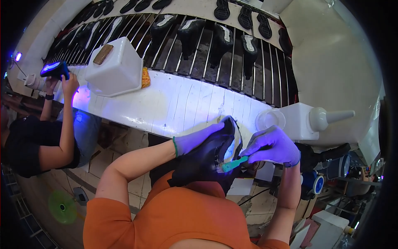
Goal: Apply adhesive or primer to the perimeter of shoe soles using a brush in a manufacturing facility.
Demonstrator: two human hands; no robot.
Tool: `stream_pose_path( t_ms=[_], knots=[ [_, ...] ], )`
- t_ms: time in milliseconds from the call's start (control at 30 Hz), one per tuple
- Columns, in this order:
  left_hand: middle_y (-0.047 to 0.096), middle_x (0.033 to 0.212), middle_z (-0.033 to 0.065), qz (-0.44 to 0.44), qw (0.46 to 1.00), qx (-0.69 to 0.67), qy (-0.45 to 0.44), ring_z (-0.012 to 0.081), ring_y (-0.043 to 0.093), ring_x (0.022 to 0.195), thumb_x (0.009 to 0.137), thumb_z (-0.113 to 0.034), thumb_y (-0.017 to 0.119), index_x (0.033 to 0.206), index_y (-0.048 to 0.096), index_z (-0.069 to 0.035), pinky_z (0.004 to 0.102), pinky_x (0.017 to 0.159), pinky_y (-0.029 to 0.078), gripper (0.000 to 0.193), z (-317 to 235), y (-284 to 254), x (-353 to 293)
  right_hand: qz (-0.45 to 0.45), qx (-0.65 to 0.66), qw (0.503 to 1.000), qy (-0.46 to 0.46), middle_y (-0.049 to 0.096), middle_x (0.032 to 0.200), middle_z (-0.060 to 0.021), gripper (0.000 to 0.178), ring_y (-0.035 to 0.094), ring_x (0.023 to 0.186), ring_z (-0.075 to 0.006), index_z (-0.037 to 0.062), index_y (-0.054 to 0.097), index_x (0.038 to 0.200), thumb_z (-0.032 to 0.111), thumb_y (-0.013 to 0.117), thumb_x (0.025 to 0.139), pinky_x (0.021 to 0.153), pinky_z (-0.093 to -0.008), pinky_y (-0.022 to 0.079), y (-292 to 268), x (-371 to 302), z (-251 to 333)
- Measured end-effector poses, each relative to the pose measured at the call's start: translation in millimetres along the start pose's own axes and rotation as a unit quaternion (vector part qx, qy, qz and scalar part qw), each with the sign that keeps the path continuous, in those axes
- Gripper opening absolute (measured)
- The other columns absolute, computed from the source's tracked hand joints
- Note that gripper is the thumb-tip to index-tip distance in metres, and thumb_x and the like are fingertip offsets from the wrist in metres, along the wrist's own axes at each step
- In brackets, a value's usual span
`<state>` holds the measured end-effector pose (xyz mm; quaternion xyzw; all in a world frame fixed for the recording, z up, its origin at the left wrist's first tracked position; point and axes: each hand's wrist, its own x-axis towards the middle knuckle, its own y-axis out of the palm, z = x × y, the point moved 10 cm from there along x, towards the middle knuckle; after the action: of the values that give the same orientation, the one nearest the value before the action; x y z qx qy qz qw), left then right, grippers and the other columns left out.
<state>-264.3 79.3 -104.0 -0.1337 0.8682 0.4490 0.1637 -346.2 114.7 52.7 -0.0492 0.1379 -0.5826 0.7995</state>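
Note:
Across the front edge of the white bench, a black boot upper lies in front of me, its pale whitish underside turned up and to the right. My left hand, in a light glove that looks violet under the lamp, is closed around the toe end. My right hand, gloved too, pinches a green-handled brush. The bristles touch the boot near the lower end of the pale area. Part of the boot hangs down before my orange shirt.
Behind the bench runs a roller conveyor carrying black boots; soles line the ledge beyond. A white container stands left. On the right are a round translucent dish and a white nozzled bottle. Far left, another person holds a shoe.

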Motion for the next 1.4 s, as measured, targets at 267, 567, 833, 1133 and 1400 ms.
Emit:
stream_pose_path(
  t_ms=[267, 567, 833, 1133, 1400],
  knots=[
    [0.067, 0.098, 0.0051, 0.064, 0.970, -0.198, -0.123, 0.0128, 0.064, 0.088, 0.099, -0.034, 0.051, 0.112, 0.060, -0.008, 0.0282, 0.081, 0.053, 0.030, 46, 31, -5, 0.009, 0.004, 1.000, -0.005, 0.070, 0.077, -0.0063, 0.021, 0.065, 0.071, -0.0134, 0.0033, 0.076, 0.092, 0.007, 0.081, 0.072, 0.065, -0.0270, 0.048, -3, 14, 4],
    [0.066, 0.093, 0.0131, 0.090, 0.976, 0.181, -0.075, 0.0215, 0.067, 0.073, 0.093, -0.015, 0.063, 0.134, 0.050, -0.004, 0.0329, 0.060, 0.053, 0.044, 13, 69, -57, 0.001, 0.001, 1.000, 0.023, 0.072, 0.080, -0.0111, 0.022, 0.068, 0.072, -0.0173, 0.0003, 0.075, 0.087, -0.001, 0.082, 0.065, 0.066, -0.0284, 0.052, -10, 21, 5],
    [0.061, 0.073, 0.0116, 0.219, 0.973, 0.050, -0.055, 0.0151, 0.058, 0.055, 0.091, -0.021, 0.065, 0.126, 0.052, 0.002, 0.0287, 0.047, 0.045, 0.043, -2, 101, -76, 0.027, -0.010, 0.999, -0.018, 0.071, 0.079, -0.0076, 0.021, 0.066, 0.070, -0.0147, 0.0019, 0.075, 0.090, 0.003, 0.082, 0.070, 0.064, -0.0269, 0.050, -9, 26, 6],
    [0.060, 0.068, 0.0082, 0.206, 0.948, 0.225, 0.088, 0.0136, 0.055, 0.052, 0.093, -0.021, 0.062, 0.118, 0.059, -0.002, 0.0262, 0.046, 0.044, 0.031, -17, 93, -76, 0.050, -0.060, 0.997, -0.010, 0.070, 0.076, -0.0067, 0.021, 0.065, 0.069, -0.0152, 0.0041, 0.076, 0.093, 0.006, 0.080, 0.072, 0.063, -0.0277, 0.049, -9, 13, 8],
    [0.062, 0.072, 0.0074, 0.126, 0.971, 0.196, 0.059, 0.0152, 0.060, 0.059, 0.098, -0.021, 0.054, 0.124, 0.056, -0.002, 0.0284, 0.051, 0.047, 0.032, -30, 73, -60, -0.092, -0.107, 0.989, -0.045, 0.069, 0.079, -0.0058, 0.023, 0.063, 0.067, -0.0133, 0.0052, 0.075, 0.100, 0.009, 0.077, 0.077, 0.061, -0.0265, 0.047, -18, 0, 31]
  ],
)
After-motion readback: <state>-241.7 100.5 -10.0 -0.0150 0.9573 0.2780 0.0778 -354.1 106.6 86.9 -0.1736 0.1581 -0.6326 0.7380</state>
